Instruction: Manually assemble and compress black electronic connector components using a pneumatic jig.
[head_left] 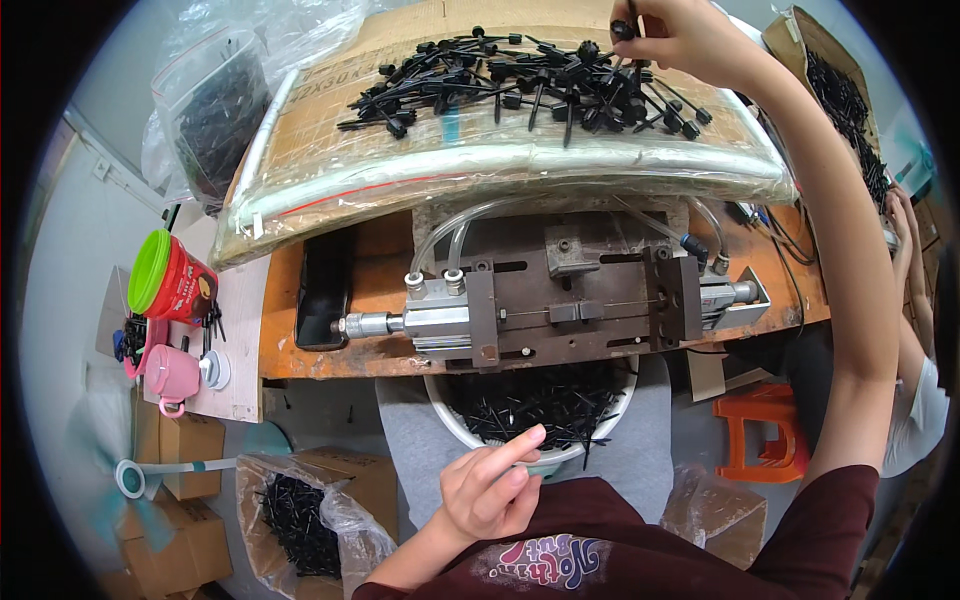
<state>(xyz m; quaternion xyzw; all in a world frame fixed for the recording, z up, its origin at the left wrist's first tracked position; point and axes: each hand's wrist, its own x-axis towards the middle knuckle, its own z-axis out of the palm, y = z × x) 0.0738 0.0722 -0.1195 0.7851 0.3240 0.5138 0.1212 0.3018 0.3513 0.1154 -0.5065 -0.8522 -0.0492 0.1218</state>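
My right hand (672, 38) reaches to the far side, over a heap of black plastic pins with round knobbed heads (570, 85). Its fingers and thumb pinch one black pin (623, 30) at the heap's right end. Close to my body, my left hand (490, 488) hovers by the near rim of a white tub (460, 432) of black parts (530, 400). Its index finger is stretched out and the others are loosely bent, with nothing seen in them. Between the hands stands a metal clamping fixture (570, 290) with air cylinders at both ends.
The heap lies on a plastic-wrapped cardboard sheet (330, 140). Clear air hoses (440, 235) run to the fixture on the orange bench (385, 362). A red tub (190, 285) and pink cup (172, 372) stand left; a fan (130, 478) is below. Another person's hand (903, 225) shows right.
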